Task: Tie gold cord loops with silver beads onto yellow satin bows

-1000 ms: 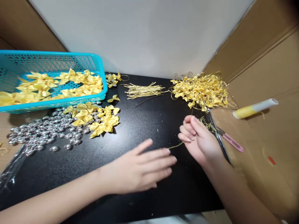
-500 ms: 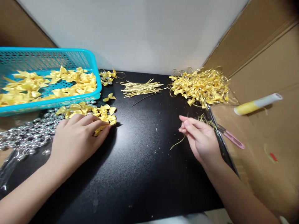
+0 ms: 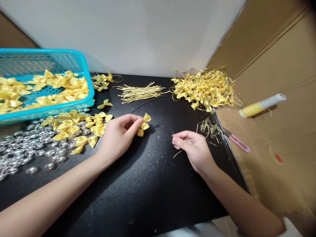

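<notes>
Where left hand pinches, yellow bow juts right of fingertips.

Black table with a bundle of gold cords. Relative to the bundle: right, a heap of looped yellow bows; front left, loose bows and silver beads; front right, thread clippings.

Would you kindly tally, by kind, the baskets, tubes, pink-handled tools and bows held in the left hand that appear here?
Turquoise basket: 1
Yellow-and-white tube: 1
Pink-handled tool: 1
Yellow bow in left hand: 1
Total: 4
</notes>
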A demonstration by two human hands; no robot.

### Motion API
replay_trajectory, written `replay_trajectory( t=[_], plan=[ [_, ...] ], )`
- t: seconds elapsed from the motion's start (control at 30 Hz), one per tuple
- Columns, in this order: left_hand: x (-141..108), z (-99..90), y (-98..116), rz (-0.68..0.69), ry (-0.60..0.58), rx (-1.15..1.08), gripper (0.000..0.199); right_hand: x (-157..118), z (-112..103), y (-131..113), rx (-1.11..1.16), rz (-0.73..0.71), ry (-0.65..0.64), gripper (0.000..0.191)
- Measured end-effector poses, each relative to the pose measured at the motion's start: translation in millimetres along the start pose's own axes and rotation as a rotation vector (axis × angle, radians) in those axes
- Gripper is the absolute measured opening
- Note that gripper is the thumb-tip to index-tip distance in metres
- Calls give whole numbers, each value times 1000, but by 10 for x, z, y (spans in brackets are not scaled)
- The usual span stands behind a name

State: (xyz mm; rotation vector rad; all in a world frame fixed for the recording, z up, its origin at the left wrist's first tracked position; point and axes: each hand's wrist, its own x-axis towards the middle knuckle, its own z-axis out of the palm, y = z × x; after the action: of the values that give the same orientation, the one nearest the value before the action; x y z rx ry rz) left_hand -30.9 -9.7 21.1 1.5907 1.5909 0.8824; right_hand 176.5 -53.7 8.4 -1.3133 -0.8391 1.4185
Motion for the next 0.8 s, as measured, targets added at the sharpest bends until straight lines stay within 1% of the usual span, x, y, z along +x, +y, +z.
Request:
replay_trajectory(
  t=[0.07, 0.2, 0.3, 0.4, 0.43, 0.5, 0.57, 0.6, 0.63, 0.7, 0.77, 0.8],
  plan=[
    [48, -10, -32, -44, -17, -96, 26, 14, -13, 12, 9, 21, -3, 18],
    [99, -5, -46, -184, -92, -375, 27, 35, -14, 22, 25, 27, -20, 16],
    [85, 57, -27, -221, -113, -492, 30, 29, -4, 30, 23, -5, -14, 12],
    [-7, 155, 30, -154, -155, -514, 26, -6, 18, 56, 30, -80, -19, 9],
    [-53, 194, 57, -102, -163, -502, 21, -24, 30, 69, 44, -107, -28, 9],
    [-157, 274, 112, 28, -140, -447, 10, -62, 58, 95, 71, -153, -33, 8],
    [-255, 352, 147, 101, -130, -453, 6, -94, 85, 116, 75, -186, -5, 7],
    [-296, 388, 153, 94, -143, -490, 4, -105, 95, 122, 64, -198, 19, 7],
    [-328, 420, 151, 59, -164, -550, 5, -112, 102, 125, 52, -204, 43, 8],
    [-368, 471, 129, -54, -236, -684, 13, -115, 108, 122, 36, -202, 59, 9],
    [-381, 501, 99, -146, -308, -783, 20, -107, 104, 112, 30, -190, 32, 12],
    [-381, 509, 85, -168, -334, -808, 20, -102, 99, 106, 28, -184, 9, 13]
  ],
)
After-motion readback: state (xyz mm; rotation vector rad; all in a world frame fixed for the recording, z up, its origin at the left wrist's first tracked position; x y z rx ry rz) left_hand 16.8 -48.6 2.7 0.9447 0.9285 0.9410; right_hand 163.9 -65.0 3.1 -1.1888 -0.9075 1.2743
